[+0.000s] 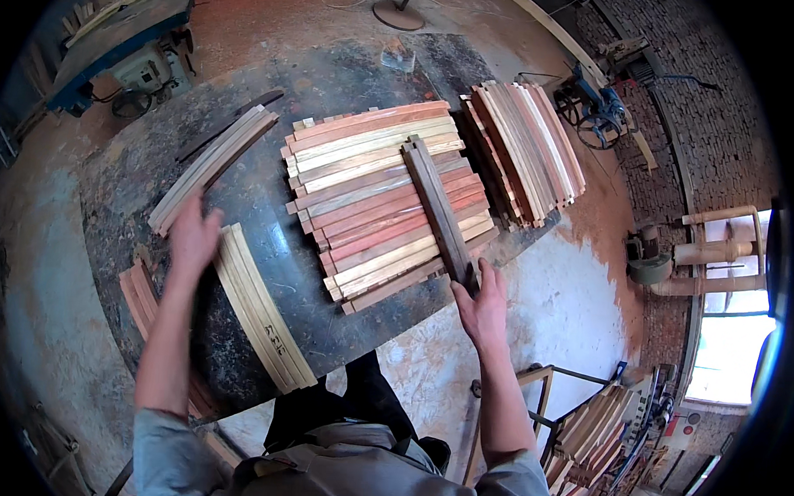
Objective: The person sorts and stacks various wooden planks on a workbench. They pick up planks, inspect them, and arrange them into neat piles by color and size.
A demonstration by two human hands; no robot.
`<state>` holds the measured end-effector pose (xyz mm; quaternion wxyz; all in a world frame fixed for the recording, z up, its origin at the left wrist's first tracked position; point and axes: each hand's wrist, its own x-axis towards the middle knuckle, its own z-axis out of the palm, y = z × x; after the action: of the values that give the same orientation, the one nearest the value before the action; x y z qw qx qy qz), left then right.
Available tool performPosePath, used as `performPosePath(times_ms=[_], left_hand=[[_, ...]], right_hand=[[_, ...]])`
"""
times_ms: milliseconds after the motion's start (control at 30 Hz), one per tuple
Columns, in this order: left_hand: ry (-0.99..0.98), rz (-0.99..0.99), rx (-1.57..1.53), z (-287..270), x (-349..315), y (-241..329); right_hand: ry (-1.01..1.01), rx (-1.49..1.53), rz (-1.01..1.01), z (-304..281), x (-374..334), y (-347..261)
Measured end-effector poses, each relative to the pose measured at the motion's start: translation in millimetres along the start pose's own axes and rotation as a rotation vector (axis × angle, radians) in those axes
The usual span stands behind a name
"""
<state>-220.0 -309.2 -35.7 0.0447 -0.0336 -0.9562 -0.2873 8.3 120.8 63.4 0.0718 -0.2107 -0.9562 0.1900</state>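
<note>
Stacks (pixel 363 216) at middle and right look mostly made, the right hand (pixel 485 308) grips dark sticks (pixel 438 213) across the middle one, and bunches (pixel 262 306) by the left hand (pixel 194 238), its grip unclear, seem left to add.

One view here: a wide fisheye worn on the head, the left of a side-by-side pair. It's aimed down and a bit forward past the shirt (pixel 354 474), fairly close above the left hand (pixel 194 239), right hand (pixel 484 305) and surface (pixel 261 184), with floor (pixel 579 281) and brick wall (pixel 725 111) bending around the rim.
</note>
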Motion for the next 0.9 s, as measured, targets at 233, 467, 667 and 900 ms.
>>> performPosePath(times_ms=[233, 467, 667, 900], left_hand=[[-0.492, -0.629, -0.961, 57, -84, 119], [-0.282, -0.645, -1.148, 103, -82, 130], [-0.079, -0.690, -0.779, 97, -77, 158], [0.018, -0.695, -0.683, 111, -82, 171]], right_hand=[[-0.174, -0.013, 0.098, 29, 30, 20], [-0.315, 0.062, 0.128, 21, 35, 18], [-0.272, 0.431, 0.045, 20, 22, 59], [-0.251, 0.492, 0.254, -2, 4, 103]])
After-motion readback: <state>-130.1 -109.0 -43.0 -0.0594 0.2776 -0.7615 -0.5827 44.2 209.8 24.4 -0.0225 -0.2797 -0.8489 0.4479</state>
